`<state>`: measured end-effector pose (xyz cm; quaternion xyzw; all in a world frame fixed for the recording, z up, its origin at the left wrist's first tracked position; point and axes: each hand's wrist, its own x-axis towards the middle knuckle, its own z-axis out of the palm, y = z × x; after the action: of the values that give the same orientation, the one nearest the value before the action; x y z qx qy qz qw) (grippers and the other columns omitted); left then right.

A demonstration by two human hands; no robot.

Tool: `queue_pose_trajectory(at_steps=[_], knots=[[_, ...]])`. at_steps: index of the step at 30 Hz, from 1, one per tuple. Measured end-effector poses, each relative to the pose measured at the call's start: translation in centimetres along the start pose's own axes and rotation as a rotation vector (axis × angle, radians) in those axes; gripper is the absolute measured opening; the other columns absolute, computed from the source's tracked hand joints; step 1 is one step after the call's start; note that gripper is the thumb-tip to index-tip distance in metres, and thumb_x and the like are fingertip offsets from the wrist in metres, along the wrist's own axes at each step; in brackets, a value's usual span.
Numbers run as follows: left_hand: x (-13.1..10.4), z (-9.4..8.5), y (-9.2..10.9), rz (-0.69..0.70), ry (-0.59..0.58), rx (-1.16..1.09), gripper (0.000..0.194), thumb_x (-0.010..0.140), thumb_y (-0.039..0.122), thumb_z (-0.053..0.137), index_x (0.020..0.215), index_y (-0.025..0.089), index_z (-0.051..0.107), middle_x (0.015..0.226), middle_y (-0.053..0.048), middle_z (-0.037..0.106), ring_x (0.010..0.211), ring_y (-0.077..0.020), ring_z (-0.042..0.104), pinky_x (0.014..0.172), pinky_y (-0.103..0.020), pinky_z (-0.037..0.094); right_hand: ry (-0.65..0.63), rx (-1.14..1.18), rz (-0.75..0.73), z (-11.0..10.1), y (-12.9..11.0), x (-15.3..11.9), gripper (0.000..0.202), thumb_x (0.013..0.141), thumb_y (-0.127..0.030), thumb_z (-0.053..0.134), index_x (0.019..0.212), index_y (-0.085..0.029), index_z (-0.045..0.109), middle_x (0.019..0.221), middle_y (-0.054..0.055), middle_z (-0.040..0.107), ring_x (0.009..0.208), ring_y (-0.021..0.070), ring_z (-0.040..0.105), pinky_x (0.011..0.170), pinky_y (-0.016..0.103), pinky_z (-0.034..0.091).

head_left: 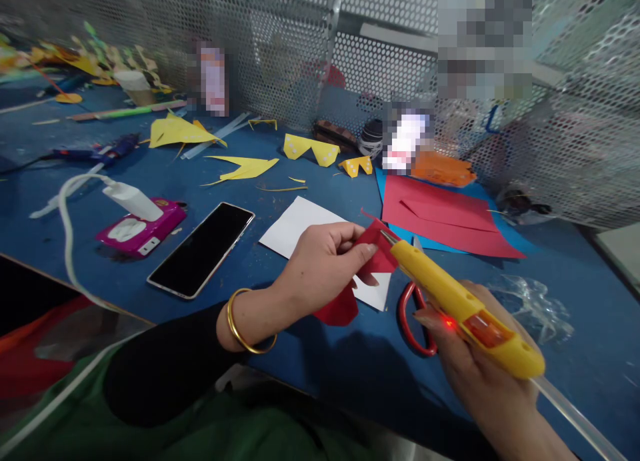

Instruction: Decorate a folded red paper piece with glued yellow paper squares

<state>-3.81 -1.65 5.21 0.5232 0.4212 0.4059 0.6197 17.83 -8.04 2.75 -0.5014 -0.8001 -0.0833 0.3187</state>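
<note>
- The left hand is pinching some red paper above the white sheet.
- The right hand is holding a yellow glue gun to the right of the white sheet, and its tip is pointing at the red paper.
- Red-handled scissors are lying just right of the white sheet.
- A phone is lying left of the white sheet.
- Yellow paper shapes are sitting behind the white sheet.
</note>
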Motion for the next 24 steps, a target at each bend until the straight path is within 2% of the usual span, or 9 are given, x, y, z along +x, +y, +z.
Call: queue_pose_trajectory(at_steps=[5, 10, 14, 21, 24], knots=[[-0.06, 0.04, 0.09, -0.001, 0.008, 0.002, 0.011, 0.091, 0.017, 0.060, 0.089, 0.013, 0.070, 0.072, -0.001, 0.071, 0.060, -0.0100, 0.069, 0.056, -0.019, 0.049, -0.001, -0.014, -0.029, 0.00, -0.04, 0.07, 0.015, 0.097, -0.038, 0.060, 0.091, -0.025, 0.059, 0.072, -0.001, 0.063, 0.055, 0.0136, 0.055, 0.052, 0.028, 0.039], [-0.14, 0.09, 0.27, -0.007, 0.019, 0.000, 0.012, 0.091, 0.017, 0.059, 0.088, 0.013, 0.070, 0.067, 0.000, 0.070, 0.058, -0.0100, 0.069, 0.052, -0.017, 0.047, -0.004, 0.073, 0.044, 0.08, -0.21, -0.05, 0.012, 0.099, -0.036, 0.057, 0.094, -0.025, 0.059, 0.075, -0.002, 0.064, 0.059, 0.0136, 0.060, 0.053, 0.027, 0.042], [-0.18, 0.09, 0.19, -0.007, 0.024, -0.014, 0.011, 0.090, 0.017, 0.060, 0.088, 0.014, 0.071, 0.071, -0.002, 0.072, 0.059, -0.0108, 0.070, 0.053, -0.018, 0.049, 0.008, 0.092, 0.049, 0.19, -0.10, -0.22, 0.010, 0.100, -0.034, 0.056, 0.095, -0.026, 0.060, 0.077, -0.002, 0.065, 0.060, 0.0130, 0.062, 0.052, 0.026, 0.043], [-0.15, 0.00, 0.18, -0.003, 0.010, -0.006, 0.010, 0.091, 0.017, 0.061, 0.090, 0.013, 0.070, 0.078, -0.003, 0.075, 0.060, -0.0100, 0.070, 0.056, -0.018, 0.050, -0.013, 0.034, 0.054, -0.06, -0.14, 0.04, 0.015, 0.100, -0.039, 0.056, 0.095, -0.025, 0.060, 0.076, -0.001, 0.067, 0.060, 0.0141, 0.062, 0.052, 0.027, 0.044], [-0.17, 0.05, 0.29, -0.009, 0.016, 0.004, 0.010, 0.091, 0.016, 0.061, 0.089, 0.013, 0.070, 0.076, -0.002, 0.074, 0.059, -0.0091, 0.070, 0.053, -0.016, 0.048, -0.008, 0.079, 0.128, -0.20, -0.30, -0.05, 0.016, 0.098, -0.041, 0.057, 0.097, -0.026, 0.062, 0.079, 0.000, 0.068, 0.064, 0.0150, 0.063, 0.053, 0.028, 0.045]])
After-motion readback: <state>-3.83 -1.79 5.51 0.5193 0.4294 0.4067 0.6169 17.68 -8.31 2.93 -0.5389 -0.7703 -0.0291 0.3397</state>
